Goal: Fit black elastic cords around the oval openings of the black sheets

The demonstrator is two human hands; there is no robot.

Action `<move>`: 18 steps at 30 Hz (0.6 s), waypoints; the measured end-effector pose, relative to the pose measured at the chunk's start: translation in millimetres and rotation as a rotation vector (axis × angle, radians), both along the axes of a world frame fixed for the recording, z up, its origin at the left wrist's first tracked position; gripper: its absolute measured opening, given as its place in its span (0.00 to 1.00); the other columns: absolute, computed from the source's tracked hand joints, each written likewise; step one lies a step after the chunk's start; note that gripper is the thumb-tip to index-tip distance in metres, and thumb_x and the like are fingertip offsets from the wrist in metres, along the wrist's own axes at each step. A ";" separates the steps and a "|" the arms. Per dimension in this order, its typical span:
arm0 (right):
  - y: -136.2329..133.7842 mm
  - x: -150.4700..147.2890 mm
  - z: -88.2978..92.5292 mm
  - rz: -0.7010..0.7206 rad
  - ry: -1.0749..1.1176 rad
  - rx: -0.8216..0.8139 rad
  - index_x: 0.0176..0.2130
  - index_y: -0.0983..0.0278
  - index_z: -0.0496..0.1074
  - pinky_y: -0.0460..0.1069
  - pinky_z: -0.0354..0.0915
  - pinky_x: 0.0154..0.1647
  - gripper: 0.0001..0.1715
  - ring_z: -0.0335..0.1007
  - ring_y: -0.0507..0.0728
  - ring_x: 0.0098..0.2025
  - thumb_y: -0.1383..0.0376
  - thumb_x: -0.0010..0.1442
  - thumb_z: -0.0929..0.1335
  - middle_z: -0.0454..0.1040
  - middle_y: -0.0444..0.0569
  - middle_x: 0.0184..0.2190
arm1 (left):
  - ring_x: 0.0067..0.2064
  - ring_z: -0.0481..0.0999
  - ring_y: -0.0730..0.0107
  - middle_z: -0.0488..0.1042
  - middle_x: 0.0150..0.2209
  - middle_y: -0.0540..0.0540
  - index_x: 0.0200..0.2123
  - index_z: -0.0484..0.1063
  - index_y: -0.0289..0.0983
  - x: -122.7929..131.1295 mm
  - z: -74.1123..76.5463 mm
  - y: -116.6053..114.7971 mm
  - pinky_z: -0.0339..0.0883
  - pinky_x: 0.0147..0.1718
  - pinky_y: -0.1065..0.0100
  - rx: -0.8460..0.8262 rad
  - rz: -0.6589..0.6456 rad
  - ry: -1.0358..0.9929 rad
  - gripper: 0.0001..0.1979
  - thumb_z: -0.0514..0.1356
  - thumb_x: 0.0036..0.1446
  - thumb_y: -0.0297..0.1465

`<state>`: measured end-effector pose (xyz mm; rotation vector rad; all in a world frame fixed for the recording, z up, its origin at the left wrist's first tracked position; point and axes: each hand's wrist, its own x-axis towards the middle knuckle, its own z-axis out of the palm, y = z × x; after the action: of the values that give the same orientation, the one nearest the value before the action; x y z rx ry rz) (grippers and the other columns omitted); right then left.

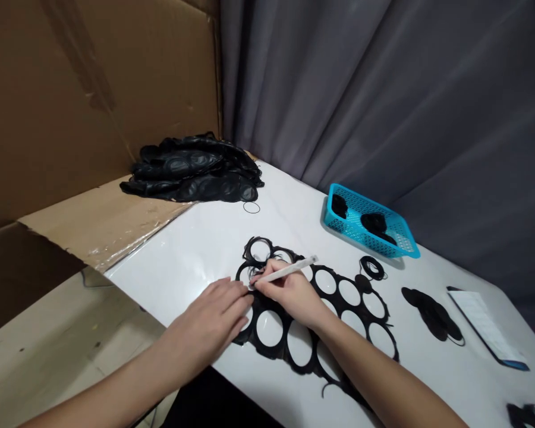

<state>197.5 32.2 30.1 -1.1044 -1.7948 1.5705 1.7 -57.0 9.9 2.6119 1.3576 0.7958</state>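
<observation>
A black rubber sheet (pixel 314 356) punched with several round holes lies flat on the white table (pixel 196 255). My right hand (pixel 294 294) is closed round a thin white pen-like tool (pixel 285 272), its tip down at a hole near the sheet's far left end. My left hand (pixel 214 321) rests flat on the sheet's left edge, fingers stretched out and together, fingertips right beside the tool tip. It holds nothing.
A heap of black rubber sheets (pixel 196 169) sits at the back left on cardboard (pixel 98 220). A blue basket (pixel 370 229) with black pieces stands at the right. Loose black rings (pixel 372 267), a pile of black discs (pixel 432 312) and a white tablet-like slab (pixel 485 327) lie nearby.
</observation>
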 end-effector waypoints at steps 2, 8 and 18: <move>-4.3 -0.1 -1.7 0.037 -0.087 0.042 0.27 0.61 0.65 0.51 0.63 0.40 0.10 0.73 0.57 0.39 0.66 0.58 0.69 0.79 0.45 0.35 | 0.56 0.73 0.53 0.74 0.53 0.37 0.54 0.69 0.32 0.6 -10.5 -14.1 0.61 0.60 0.48 0.074 -0.007 0.066 0.13 0.51 0.71 0.27; -7.5 -2.6 -1.7 0.033 -0.134 0.085 0.28 0.61 0.66 0.50 0.62 0.37 0.08 0.71 0.56 0.37 0.66 0.58 0.69 0.77 0.44 0.33 | 0.58 0.73 0.55 0.76 0.54 0.38 0.53 0.71 0.32 -2.1 -16.2 -19.3 0.59 0.62 0.51 0.112 0.028 0.066 0.13 0.51 0.72 0.29; -12.5 -3.6 -3.4 0.105 -0.167 0.338 0.28 0.61 0.65 0.49 0.61 0.37 0.11 0.66 0.54 0.35 0.70 0.61 0.68 0.70 0.44 0.31 | 0.59 0.73 0.56 0.77 0.54 0.39 0.52 0.72 0.32 -1.1 -13.3 -17.6 0.59 0.63 0.52 0.136 0.031 0.073 0.14 0.51 0.72 0.29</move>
<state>194.0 19.7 26.7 -1.0153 -2.1628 1.1968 0.7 -74.6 -3.4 2.7552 1.4140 0.8330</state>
